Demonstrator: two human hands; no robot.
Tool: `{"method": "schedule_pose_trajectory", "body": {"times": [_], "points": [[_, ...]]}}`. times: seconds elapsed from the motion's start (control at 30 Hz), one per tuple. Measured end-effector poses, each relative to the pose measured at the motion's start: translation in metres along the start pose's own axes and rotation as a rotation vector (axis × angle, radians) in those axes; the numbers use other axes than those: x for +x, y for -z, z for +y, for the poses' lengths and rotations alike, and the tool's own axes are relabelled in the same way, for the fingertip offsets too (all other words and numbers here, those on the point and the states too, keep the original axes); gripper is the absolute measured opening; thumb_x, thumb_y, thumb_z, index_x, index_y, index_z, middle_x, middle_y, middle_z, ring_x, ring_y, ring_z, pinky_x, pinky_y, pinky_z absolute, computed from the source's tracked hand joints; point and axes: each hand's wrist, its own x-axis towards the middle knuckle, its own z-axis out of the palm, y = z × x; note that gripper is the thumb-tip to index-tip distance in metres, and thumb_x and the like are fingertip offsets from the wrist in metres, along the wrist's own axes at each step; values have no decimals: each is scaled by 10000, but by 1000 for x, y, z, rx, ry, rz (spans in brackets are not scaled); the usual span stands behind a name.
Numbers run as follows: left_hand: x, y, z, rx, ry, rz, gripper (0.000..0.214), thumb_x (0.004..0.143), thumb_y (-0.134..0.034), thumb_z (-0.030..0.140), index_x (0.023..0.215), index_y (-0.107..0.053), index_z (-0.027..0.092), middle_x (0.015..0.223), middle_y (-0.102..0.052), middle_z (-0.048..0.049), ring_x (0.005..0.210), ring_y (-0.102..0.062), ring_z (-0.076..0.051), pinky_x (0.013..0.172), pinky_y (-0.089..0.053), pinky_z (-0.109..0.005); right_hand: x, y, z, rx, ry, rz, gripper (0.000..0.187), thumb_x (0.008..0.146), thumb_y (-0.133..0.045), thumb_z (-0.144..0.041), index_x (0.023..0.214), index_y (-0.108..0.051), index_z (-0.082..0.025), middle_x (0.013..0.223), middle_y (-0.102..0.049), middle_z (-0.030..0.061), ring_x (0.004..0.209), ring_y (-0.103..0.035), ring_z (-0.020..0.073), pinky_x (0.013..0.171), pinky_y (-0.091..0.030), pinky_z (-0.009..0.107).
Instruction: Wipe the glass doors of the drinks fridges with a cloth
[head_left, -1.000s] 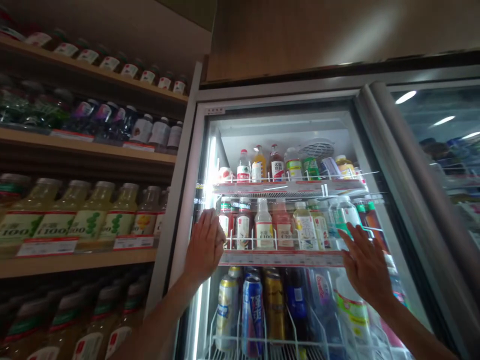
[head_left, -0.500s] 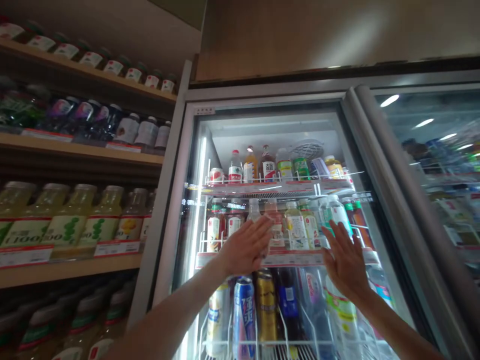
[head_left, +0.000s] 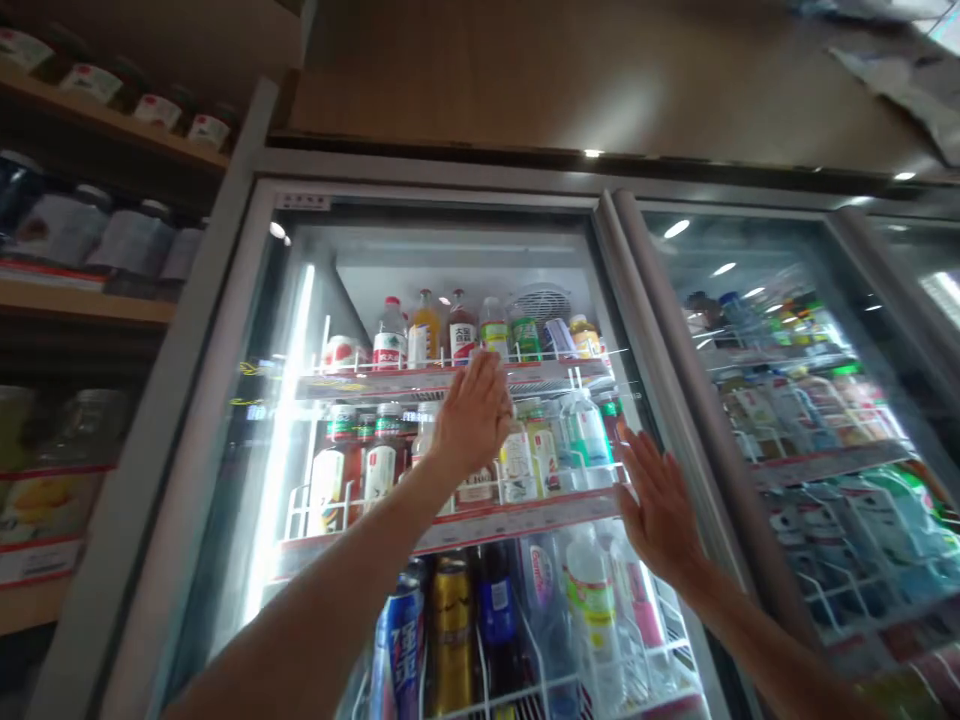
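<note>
Both of my arms reach up in front of a lit drinks fridge with a glass door, which carries reflections. My left hand is held flat with its fingers stretched out, covering part of the middle shelf's bottles; nothing is in it. Lower and to the right, my right hand has its fingers extended near the door's right edge, also holding nothing. Whether either palm touches the glass I cannot tell. Behind the glass are a red-capped bottle, an orange drink bottle, a gold can and a blue can.
A grey metal door frame runs down beside my right hand, with a second glass-fronted fridge beyond. On the left, wooden shelves hold rows of bottles. A brown panel spans above the fridges.
The view has swung right, showing more of the second fridge. My left hand has risen to the upper shelf's edge, and my right hand now lies nearer the door's right edge. Both stay open.
</note>
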Motion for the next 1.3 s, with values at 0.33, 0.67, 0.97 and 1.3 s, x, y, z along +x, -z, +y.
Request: {"method": "schedule_pose_trajectory", "body": {"times": [0.33,0.67,0.97,1.3], "points": [[54,-35,80,-92,-124,-13,462,890,-347,252,1313,-408,78,1475,-324,-140,1393,-222,-266,1112,-234,-458,-19,27,57,-59,25,19,579,915,-364,-246,1467,-188,-253,1453,-388,98,1366,-313,250,1075,-300,505],[49,-55,150,-162,-277,-41,439,908,-319,267,1297,-457,115,1440,-401,-84,1370,-288,-226,1093,-272,-412,-22,53,80,-18,-33,20,574,909,-359,-194,1460,-209,-252,1460,-376,95,1381,-284,224,1107,-255,481],[-7,-37,154,-149,-479,-91,450,905,-331,296,1316,-435,146,1450,-395,-37,1382,-256,-191,1106,-236,-372,-17,57,69,40,18,-13,576,908,-338,-207,1465,-195,-242,1465,-369,90,1388,-267,222,1105,-260,491],[-74,-7,108,-44,-288,-111,484,885,-372,281,1353,-388,159,1513,-266,-47,1426,-97,-212,1141,-157,-401,-22,38,17,142,65,-56,570,918,-362,-249,1463,-196,-249,1462,-375,89,1384,-275,228,1097,-274,496]]}}
